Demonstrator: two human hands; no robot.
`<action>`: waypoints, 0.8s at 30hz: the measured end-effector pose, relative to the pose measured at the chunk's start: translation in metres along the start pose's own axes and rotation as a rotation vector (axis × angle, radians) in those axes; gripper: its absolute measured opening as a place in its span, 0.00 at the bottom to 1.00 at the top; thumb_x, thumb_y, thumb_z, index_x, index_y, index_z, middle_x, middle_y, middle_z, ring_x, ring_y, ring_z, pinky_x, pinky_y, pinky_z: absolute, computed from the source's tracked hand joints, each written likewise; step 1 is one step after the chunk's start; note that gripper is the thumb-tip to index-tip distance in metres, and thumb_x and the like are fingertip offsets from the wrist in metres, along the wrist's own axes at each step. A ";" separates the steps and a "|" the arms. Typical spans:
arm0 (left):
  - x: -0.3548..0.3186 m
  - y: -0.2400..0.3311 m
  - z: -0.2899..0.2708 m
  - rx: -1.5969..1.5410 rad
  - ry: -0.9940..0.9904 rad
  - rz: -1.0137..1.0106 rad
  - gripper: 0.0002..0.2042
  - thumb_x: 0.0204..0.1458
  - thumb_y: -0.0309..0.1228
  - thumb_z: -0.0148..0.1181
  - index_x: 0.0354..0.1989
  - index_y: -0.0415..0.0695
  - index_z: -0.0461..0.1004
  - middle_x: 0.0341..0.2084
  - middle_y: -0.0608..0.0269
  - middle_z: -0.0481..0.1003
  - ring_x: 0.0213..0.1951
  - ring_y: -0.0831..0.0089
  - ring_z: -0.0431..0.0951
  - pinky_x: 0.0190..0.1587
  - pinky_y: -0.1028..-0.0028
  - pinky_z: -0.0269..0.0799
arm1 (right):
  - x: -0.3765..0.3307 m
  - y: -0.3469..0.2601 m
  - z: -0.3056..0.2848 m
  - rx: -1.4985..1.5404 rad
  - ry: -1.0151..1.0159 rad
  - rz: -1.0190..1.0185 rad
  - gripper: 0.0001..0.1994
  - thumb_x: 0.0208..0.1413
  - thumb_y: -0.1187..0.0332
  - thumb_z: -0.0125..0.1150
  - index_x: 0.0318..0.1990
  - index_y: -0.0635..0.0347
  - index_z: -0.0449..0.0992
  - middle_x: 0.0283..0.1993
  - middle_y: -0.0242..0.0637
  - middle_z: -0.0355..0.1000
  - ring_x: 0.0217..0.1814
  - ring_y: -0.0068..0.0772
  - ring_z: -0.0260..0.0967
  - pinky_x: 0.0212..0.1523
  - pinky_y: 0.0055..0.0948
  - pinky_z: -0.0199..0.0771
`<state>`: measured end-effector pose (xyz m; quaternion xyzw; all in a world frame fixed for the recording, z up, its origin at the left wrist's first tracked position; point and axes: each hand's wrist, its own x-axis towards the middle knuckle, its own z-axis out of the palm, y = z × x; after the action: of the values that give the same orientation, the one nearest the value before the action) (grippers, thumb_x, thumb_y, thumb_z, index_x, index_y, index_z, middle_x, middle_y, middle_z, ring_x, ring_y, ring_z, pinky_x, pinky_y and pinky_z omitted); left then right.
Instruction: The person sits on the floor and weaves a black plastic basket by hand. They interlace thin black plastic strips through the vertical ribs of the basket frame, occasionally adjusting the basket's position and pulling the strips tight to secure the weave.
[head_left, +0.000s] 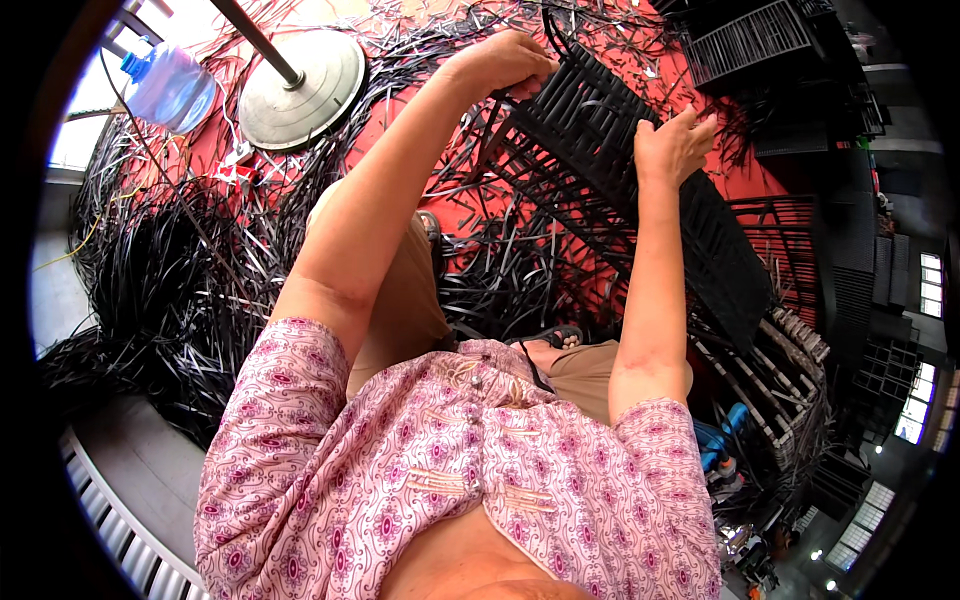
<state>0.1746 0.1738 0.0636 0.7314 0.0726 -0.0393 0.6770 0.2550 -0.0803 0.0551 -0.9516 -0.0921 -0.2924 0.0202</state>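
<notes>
In front of me a black woven frame (590, 110), banded with flat strips, stretches from upper centre toward the lower right. My left hand (505, 65) is closed at its far left corner, fingers curled together. A black strip (553, 32) loops up right beside those fingertips and appears to be pinched in them, though the grip itself is partly hidden. Over the right side of the weave is my right hand (676, 150), its fingers apart and holding nothing that I can see. Whether it touches the weave I cannot tell.
Loose black strips (140, 270) lie heaped at the left and across the red floor covering (460, 210). A round pole base (305, 90) and a water bottle (170, 88) stand upper left. Other black slatted frames (750, 45) and a bundle of rods (790, 370) are at the right.
</notes>
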 end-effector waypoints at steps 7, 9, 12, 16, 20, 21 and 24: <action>0.008 0.000 0.033 0.424 0.015 0.142 0.19 0.55 0.45 0.63 0.30 0.37 0.74 0.21 0.63 0.74 0.25 0.76 0.76 0.30 0.71 0.75 | 0.009 -0.003 0.023 0.394 0.024 -0.311 0.14 0.50 0.75 0.55 0.44 0.65 0.80 0.47 0.49 0.76 0.53 0.49 0.73 0.60 0.39 0.68; 0.007 0.002 0.040 0.581 0.089 0.196 0.22 0.54 0.48 0.63 0.30 0.35 0.75 0.22 0.56 0.76 0.24 0.71 0.77 0.31 0.67 0.74 | 0.018 -0.017 0.016 0.605 -0.195 -0.210 0.17 0.49 0.76 0.53 0.47 0.65 0.80 0.45 0.50 0.77 0.50 0.49 0.74 0.57 0.39 0.70; 0.004 -0.005 0.058 0.662 0.241 0.242 0.23 0.53 0.50 0.61 0.32 0.36 0.77 0.28 0.44 0.78 0.34 0.51 0.80 0.39 0.56 0.74 | 0.026 -0.042 0.004 0.824 -0.397 -0.060 0.19 0.48 0.76 0.55 0.50 0.64 0.80 0.44 0.52 0.79 0.48 0.47 0.77 0.53 0.36 0.74; -0.002 0.001 0.078 0.701 0.246 0.117 0.24 0.53 0.49 0.60 0.33 0.34 0.77 0.34 0.41 0.79 0.41 0.47 0.80 0.45 0.54 0.75 | 0.036 -0.070 0.000 1.158 -0.489 0.074 0.22 0.52 0.75 0.58 0.57 0.68 0.74 0.53 0.50 0.76 0.56 0.40 0.74 0.58 0.33 0.70; 0.000 -0.004 0.079 0.643 0.247 0.128 0.21 0.52 0.45 0.60 0.33 0.33 0.76 0.33 0.40 0.78 0.40 0.46 0.80 0.44 0.53 0.75 | 0.047 -0.100 0.011 1.401 -0.612 0.133 0.25 0.55 0.76 0.57 0.62 0.73 0.67 0.60 0.52 0.70 0.62 0.39 0.69 0.61 0.31 0.67; 0.000 -0.005 0.078 0.609 0.268 0.164 0.19 0.50 0.41 0.59 0.34 0.33 0.77 0.33 0.39 0.78 0.40 0.46 0.80 0.45 0.53 0.74 | 0.049 -0.103 0.026 1.382 -0.610 0.075 0.24 0.55 0.75 0.57 0.61 0.72 0.69 0.59 0.50 0.72 0.60 0.38 0.70 0.61 0.31 0.68; 0.006 -0.016 0.069 0.498 0.236 0.255 0.17 0.49 0.37 0.59 0.36 0.32 0.77 0.34 0.39 0.78 0.40 0.45 0.80 0.45 0.54 0.74 | 0.055 -0.100 0.070 1.212 -0.533 -0.119 0.20 0.56 0.72 0.58 0.57 0.67 0.74 0.54 0.46 0.77 0.55 0.35 0.74 0.57 0.31 0.71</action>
<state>0.1810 0.1062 0.0417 0.8775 0.0463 0.1149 0.4633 0.3193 0.0333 0.0266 -0.8048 -0.2947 0.0559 0.5121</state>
